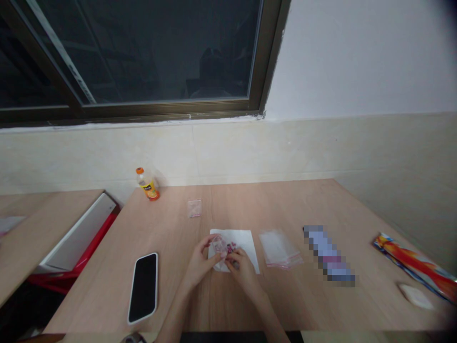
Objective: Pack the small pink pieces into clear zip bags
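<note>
My left hand (202,263) and my right hand (243,272) meet over a white paper sheet (230,236) on the wooden desk (174,228). Between their fingers is a small clear plastic bag (218,246), held by both hands. Small pink items (232,247) lie right next to it, partly hidden by my right fingers. To the right of the paper lies a stack of clear resealable bags (279,249). Beyond the paper, a small clear bag with pink contents (194,208) lies on the desk.
A black smartphone (144,288) lies left of my hands. An orange-capped juice bottle (148,186) stands at the far edge. On the right lie a pixelated object (329,255), a colourful packet (416,267) and a pale item (415,296). A wall and dark window (128,52) rise behind.
</note>
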Available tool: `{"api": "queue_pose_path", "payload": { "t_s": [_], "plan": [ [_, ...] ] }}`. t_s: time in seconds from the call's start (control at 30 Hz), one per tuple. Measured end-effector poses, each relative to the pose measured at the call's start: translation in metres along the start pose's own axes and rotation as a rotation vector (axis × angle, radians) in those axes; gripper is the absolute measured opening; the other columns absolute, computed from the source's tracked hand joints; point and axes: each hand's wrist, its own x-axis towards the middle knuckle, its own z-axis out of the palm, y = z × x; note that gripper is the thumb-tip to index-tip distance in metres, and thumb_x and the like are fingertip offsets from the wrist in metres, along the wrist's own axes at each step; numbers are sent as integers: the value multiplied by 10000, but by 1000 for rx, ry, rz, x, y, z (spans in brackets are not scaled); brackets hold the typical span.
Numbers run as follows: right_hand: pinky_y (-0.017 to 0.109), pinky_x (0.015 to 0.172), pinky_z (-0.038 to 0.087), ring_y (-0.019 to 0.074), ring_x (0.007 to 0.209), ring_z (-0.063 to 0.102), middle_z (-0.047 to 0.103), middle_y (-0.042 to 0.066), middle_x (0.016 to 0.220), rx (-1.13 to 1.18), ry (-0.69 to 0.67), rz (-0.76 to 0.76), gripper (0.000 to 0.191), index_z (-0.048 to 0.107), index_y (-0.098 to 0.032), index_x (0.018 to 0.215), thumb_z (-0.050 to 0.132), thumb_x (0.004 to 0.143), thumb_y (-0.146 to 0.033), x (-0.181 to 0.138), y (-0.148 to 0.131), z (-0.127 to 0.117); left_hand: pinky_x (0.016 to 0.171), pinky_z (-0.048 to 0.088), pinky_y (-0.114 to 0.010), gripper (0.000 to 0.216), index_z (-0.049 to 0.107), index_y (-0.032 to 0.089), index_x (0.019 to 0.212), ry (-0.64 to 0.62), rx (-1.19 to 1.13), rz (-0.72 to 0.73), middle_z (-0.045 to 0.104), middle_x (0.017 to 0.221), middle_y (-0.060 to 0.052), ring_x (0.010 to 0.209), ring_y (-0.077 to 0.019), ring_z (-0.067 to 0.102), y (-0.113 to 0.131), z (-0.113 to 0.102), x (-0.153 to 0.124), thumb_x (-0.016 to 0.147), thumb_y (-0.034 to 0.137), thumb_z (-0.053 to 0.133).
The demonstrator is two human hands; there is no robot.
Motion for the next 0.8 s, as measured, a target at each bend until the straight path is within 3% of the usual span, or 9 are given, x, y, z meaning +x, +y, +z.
{"api": "queue_pose_path", "payload": {
  "t_s": [0.17,0.37,0.6,0.8],
  "plan": [
    [304,648,472,188,726,577,614,53,787,23,145,18,226,694,-207,810,554,836,-382,9,-25,-29,924,439,-369,402,629,184,1051,-11,21,5,679,1058,-67,1004,-229,600,6,2,-3,676,294,723],
    [297,651,468,205,850,569,610,61,886,16,286,-100,208,696,-250,885,572,827,-406,18,-63,-53,972,414,-378,454,624,198,1059,-10,18,-21,656,1108,-58,1058,-235,578,9,8,-4,623,229,748],
    [300,736,496,186,873,580,579,40,920,8,155,-169,177,716,-304,918,580,828,-374,17,-82,-53,963,432,-364,496,587,203,1112,-106,-34,-13,626,1166,-58,1095,-236,563,15,13,-6,644,251,744],
    [285,659,490,189,840,582,599,58,917,27,193,-101,241,695,-261,962,515,858,-383,17,-64,-50,979,421,-384,523,588,195,1115,-79,-5,-27,629,1170,-64,1110,-248,559,12,10,-5,624,243,762]
  ]
}}
